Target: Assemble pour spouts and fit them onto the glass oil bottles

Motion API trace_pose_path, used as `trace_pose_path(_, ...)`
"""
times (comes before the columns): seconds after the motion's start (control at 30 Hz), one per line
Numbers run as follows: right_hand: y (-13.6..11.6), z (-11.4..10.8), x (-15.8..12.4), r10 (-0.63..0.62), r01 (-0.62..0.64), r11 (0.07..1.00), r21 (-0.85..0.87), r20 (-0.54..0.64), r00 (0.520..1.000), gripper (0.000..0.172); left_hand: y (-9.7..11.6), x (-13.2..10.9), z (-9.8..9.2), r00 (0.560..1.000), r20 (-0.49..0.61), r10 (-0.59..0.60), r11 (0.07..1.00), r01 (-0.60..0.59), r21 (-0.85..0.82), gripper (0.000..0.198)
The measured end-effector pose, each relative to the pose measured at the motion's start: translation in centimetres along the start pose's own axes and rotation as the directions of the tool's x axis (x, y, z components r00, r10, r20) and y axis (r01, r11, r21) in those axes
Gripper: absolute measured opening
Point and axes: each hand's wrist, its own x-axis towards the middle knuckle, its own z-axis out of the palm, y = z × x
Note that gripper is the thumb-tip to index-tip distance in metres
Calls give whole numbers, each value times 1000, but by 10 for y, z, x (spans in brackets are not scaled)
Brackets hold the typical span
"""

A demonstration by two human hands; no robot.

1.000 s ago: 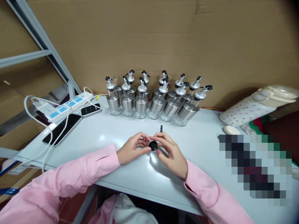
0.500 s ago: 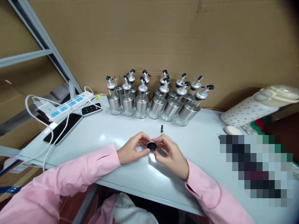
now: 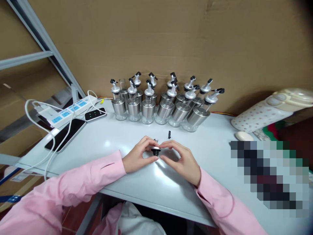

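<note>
Above the table, a silver pour spout (image 3: 156, 149) with a black ribbed stopper is held nearly upright, stopper end down. My left hand (image 3: 141, 154) grips it between thumb and fingers from the left side. Curved around from the other side, my right hand (image 3: 184, 160) has its fingertips at the rim and base of the spout. The upper part of the spout is partly hidden behind my fingers. Just beyond my hands lies a small black lever piece (image 3: 169, 134) on the table.
Several glass-and-steel dispenser bottles (image 3: 148, 109) with pour spouts stand in rows at the back. A power strip (image 3: 73, 111), a phone (image 3: 66, 135) and a small black device (image 3: 95, 114) are on the left. A dotted flask (image 3: 260, 115) and a white oval object (image 3: 244, 136) sit right.
The pour spout has been turned, so its stopper now points down rather than toward me. My right hand has shifted slightly right, its thumb and fingers a little wider apart.
</note>
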Motion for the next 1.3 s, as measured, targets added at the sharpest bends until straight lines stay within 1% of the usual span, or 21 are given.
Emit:
trace_pose_path(0.07, 10, -4, 1, 31, -41, 984, -172, -65, 997, 16, 0, 0, -1, 1000, -3, 10, 999, -10, 34, 26)
trace_pose_path(0.13, 23, -7, 1, 79, -116, 935, -336, -121, 990, 25, 2, 1, -1, 1000, 16, 15, 997, -16, 74, 26)
trace_pose_path(0.2, 35, -9, 2, 121, -157, 895, -419, -111, 986, 28, 4, 1, -2, 999, 40, 22, 994, -27, 108, 29)
trace_pose_path(0.23, 39, -9, 2, 138, -164, 888, -431, -91, 986, 25, 4, 2, -2, 999, 45, 26, 992, -31, 119, 29)
trace_pose_path(0.3, 43, -9, 2, 158, -164, 891, -424, -50, 986, 15, 5, 2, -2, 999, 39, 22, 991, -27, 132, 28)
trace_pose_path(0.37, 42, -8, 2, 169, -162, 899, -407, -19, 985, 9, 5, 1, -2, 1000, 27, 3, 991, -6, 134, 22)
trace_pose_path(0.47, 38, -8, 2, 182, -181, 901, -394, -36, 983, 2, 4, 1, -2, 1000, 18, -15, 991, 13, 132, 15)
trace_pose_path(0.5, 37, -8, 2, 182, -187, 903, -387, -51, 982, 3, 3, 1, -2, 1000, 16, -15, 991, 13, 133, 14)
trace_pose_path(0.57, 36, -8, 2, 165, -174, 911, -373, -56, 985, 11, 2, 1, -2, 1000, 9, -12, 991, 11, 133, 12)
trace_pose_path(0.67, 33, -7, 2, 130, -120, 930, -346, 5, 992, 17, 1, 1, -2, 1000, -9, -14, 993, 15, 118, 10)
trace_pose_path(0.73, 31, -6, 3, 129, -106, 937, -333, 46, 991, 18, 2, 1, -2, 1000, -9, -20, 994, 21, 111, 10)
trace_pose_path(0.83, 26, -3, 3, 153, -113, 933, -342, 92, 984, 16, 2, 0, -2, 1000, 4, -24, 993, 23, 118, 11)
trace_pose_path(0.93, 23, 0, 4, 181, -133, 928, -347, 111, 977, 7, 0, -1, -1, 998, -17, -60, 989, 62, 132, 21)
trace_pose_path(1.03, 21, 2, 3, 201, -155, 928, -338, 104, 974, 6, -2, -2, 0, 994, -37, -101, 983, 105, 149, 30)
trace_pose_path(1.13, 19, 3, 2, 200, -168, 937, -305, 76, 977, 4, -2, -1, 1, 994, -40, -98, 986, 102, 129, 29)
trace_pose_path(1.2, 18, 5, 2, 194, -163, 943, -289, 79, 978, 7, -2, -1, 1, 994, -49, -95, 987, 101, 124, 29)
trace_pose_path(1.3, 15, 9, 2, 165, -121, 941, -316, 116, 979, 16, -2, -1, 1, 994, -50, -95, 983, 102, 151, 30)
